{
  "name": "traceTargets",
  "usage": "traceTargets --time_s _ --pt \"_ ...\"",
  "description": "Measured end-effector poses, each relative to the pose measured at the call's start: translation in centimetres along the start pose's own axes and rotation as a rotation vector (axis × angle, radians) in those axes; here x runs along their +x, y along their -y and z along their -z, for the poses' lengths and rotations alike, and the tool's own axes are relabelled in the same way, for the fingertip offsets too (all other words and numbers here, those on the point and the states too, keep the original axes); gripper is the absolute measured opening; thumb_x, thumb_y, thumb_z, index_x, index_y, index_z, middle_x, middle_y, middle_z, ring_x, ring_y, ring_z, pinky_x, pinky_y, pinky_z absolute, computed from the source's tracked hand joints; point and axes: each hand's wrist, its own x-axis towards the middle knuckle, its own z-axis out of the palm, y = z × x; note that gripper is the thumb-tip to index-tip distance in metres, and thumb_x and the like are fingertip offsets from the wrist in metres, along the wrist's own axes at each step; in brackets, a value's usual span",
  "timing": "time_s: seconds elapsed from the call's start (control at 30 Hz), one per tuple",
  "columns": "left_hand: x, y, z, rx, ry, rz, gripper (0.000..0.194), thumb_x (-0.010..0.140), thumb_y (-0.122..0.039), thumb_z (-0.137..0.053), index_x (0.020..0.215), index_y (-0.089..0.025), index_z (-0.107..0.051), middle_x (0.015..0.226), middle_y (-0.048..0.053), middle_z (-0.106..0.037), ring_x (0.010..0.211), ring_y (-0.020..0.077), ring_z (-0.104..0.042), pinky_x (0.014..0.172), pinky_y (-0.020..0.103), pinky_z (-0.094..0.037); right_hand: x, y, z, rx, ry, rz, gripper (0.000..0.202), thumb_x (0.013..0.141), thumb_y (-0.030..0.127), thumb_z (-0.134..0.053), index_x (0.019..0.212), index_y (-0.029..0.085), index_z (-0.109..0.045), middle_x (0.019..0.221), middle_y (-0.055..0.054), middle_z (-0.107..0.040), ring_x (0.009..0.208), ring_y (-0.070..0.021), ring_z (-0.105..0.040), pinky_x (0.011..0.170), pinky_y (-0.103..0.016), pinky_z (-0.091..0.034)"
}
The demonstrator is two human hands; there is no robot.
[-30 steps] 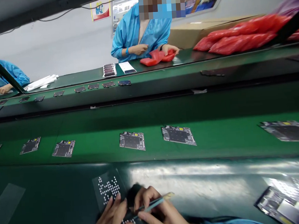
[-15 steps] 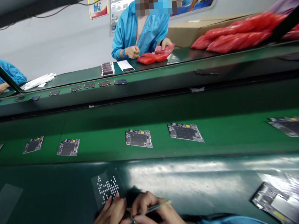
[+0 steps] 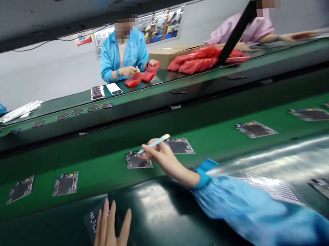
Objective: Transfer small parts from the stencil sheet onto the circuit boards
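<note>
My right hand [image 3: 162, 154], in a blue sleeve, reaches over the green belt [image 3: 100, 167] and holds a thin light-blue tool [image 3: 154, 143] with a pale end. The fingertips are at a dark circuit board [image 3: 137, 162]; whether they touch it is hard to tell. A second board [image 3: 181, 146] lies just behind the hand. My left hand [image 3: 111, 234] rests with fingers spread on the dark green table, partly over a clear sheet with white dots [image 3: 92, 220].
More boards lie on the belt, at left [image 3: 65, 184] and right [image 3: 255, 129]. A dotted sheet [image 3: 274, 188] is beyond my right sleeve. Across the line, a person in blue handles red bags [image 3: 142, 78]; another in pink sits right, behind a dark slanted post [image 3: 237, 29].
My right hand has moved from beside my left hand up and away to a board on the belt. The left fingers have spread. The view has shifted to the right.
</note>
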Motion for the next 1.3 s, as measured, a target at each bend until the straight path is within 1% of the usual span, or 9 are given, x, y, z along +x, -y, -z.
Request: traceTargets --time_s 0.1,0.17,0.27,0.43,0.83,1.0,1.13,1.2,1.3 --pt "6.7 0.4 -0.4 -0.03 0.065 0.005 0.065 0.083 -0.051 -0.054 0.137 -0.018 -0.039 0.139 0.019 -0.044 0.125 0.0367 -0.043 0.088 0.049 -0.051 3.1 -2.0 0.4 -0.049 -0.02 -0.007 0.045 0.054 0.045 -0.079 0.072 0.024 -0.044 0.045 0.009 -0.059 0.041 -0.0173 -0.063 0.046 -0.031 -0.057" --pt "11.0 0.1 -1.8 -0.091 0.09 0.036 0.056 0.084 -0.047 -0.055 0.126 -0.011 -0.051 0.129 0.022 -0.053 0.122 0.0365 -0.047 0.091 0.05 -0.048 4.1 -3.3 0.7 -0.07 -0.054 0.011 0.043 0.055 0.044 -0.078 0.071 0.024 -0.043 0.042 0.008 -0.059 0.038 -0.0179 -0.062 0.041 -0.03 -0.054" --pt "15.1 -0.4 -4.2 -0.13 0.099 0.05 0.049 0.082 -0.041 -0.06 0.121 -0.011 -0.054 0.125 0.021 -0.054 0.117 0.0354 -0.052 0.094 0.05 -0.045 4.4 -4.4 1.5 -0.109 -0.087 0.054 0.039 0.059 0.042 -0.076 0.071 0.024 -0.044 0.044 0.006 -0.062 0.041 -0.0185 -0.064 0.044 -0.029 -0.053" --pt "15.9 -0.5 -5.8 -0.159 0.068 0.034 0.044 0.085 -0.039 -0.055 0.123 -0.018 -0.052 0.131 0.016 -0.05 0.116 0.032 -0.052 0.097 0.052 -0.042 4.3 -4.8 2.6 -0.176 -0.116 0.099 0.033 0.063 0.038 -0.075 0.072 0.023 -0.048 0.048 0.002 -0.066 0.047 -0.0196 -0.066 0.047 -0.028 -0.052" --pt "17.8 -2.1 -5.5 -0.218 0.123 0.022 0.044 0.082 -0.047 -0.056 0.115 -0.019 -0.057 0.138 0.012 -0.047 0.115 0.0355 -0.049 0.093 0.055 -0.041 4.6 -4.5 3.9 -0.18 -0.186 0.148 0.036 0.058 0.041 -0.078 0.069 0.024 -0.048 0.047 0.004 -0.064 0.045 -0.0204 -0.064 0.047 -0.031 -0.051" --pt "19.5 -2.8 -5.7 -0.274 0.125 0.027 0.034 0.084 -0.043 -0.054 0.107 -0.019 -0.059 0.133 0.011 -0.053 0.108 0.0325 -0.054 0.09 0.052 -0.045 4.9 -3.3 4.8 -0.067 -0.324 0.204 0.045 0.059 0.052 -0.074 0.074 0.027 -0.04 0.048 0.009 -0.057 0.048 -0.0185 -0.063 0.055 -0.033 -0.055" --pt "17.6 -1.7 -2.4 -0.333 0.041 0.063 0.049 0.088 -0.035 -0.049 0.133 -0.02 -0.035 0.144 0.009 -0.04 0.132 0.0275 -0.034 0.103 0.049 -0.036 3.8 -0.2 4.9 0.038 -0.303 0.217 0.047 0.059 0.056 -0.072 0.075 0.028 -0.037 0.053 0.01 -0.055 0.053 -0.0164 -0.064 0.064 -0.034 -0.057" --pt "14.0 -1.1 0.1 -0.395 -0.086 0.156 0.053 0.091 -0.033 -0.043 0.139 -0.02 -0.023 0.15 0.008 -0.027 0.139 0.0242 -0.019 0.106 0.048 -0.033 2.4 1.4 4.3 0.063 -0.22 0.185 0.047 0.057 0.052 -0.076 0.075 0.026 -0.042 0.054 0.009 -0.057 0.054 -0.0161 -0.065 0.062 -0.033 -0.057" --pt "6.3 -1.0 2.3 -0.418 -0.149 0.338 0.055 0.091 -0.034 -0.045 0.14 -0.026 -0.023 0.148 0.008 -0.031 0.135 0.0263 -0.03 0.099 0.048 -0.043 -0.7 2.0 2.3 0.057 0.006 0.041 0.045 0.058 0.046 -0.079 0.075 0.023 -0.046 0.059 0.005 -0.063 0.055 -0.0163 -0.066 0.061 -0.031 -0.055"
